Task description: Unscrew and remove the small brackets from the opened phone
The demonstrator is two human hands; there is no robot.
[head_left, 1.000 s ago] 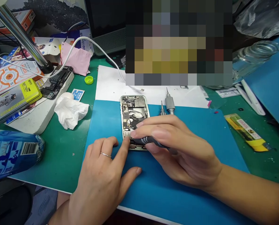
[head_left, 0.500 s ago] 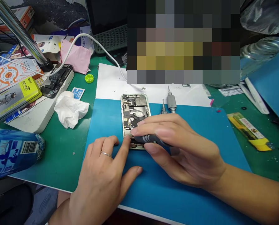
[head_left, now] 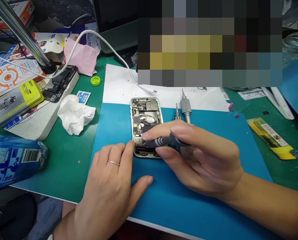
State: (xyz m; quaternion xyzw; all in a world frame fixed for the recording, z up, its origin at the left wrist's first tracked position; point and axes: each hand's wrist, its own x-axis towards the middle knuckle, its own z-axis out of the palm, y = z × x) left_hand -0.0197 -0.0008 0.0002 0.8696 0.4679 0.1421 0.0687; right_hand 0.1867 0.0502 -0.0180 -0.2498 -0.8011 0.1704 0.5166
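An opened smartphone point(head_left: 150, 119) lies upright on the blue mat point(head_left: 209, 133), its circuit board and inner parts exposed. My left hand point(head_left: 111, 180) rests palm down at the lower left, fingers extended and thumb apart. Its index fingertip touches the phone's lower left edge. Between the thumb and fingers of my right hand point(head_left: 204, 156) is a dark pen-like tool point(head_left: 160, 142) with light rings around its grip. The tool's end is over the phone's lower part; its tip is too small to make out. Two grey precision screwdrivers point(head_left: 186, 106) lie just beyond my right hand.
A white cable point(head_left: 124, 60) arches across the back to its plug above the phone. Crumpled tissue point(head_left: 76, 115), a green cap point(head_left: 95, 80) and a second opened phone point(head_left: 61, 83) are on the left. A blue package point(head_left: 14, 163) sits nearer. Right: a yellow packet point(head_left: 271, 138) and white tweezers point(head_left: 279, 103).
My left index finger has drawn back from over the phone to its lower left edge. My right hand has shifted slightly right with the tool, and the view has moved a little.
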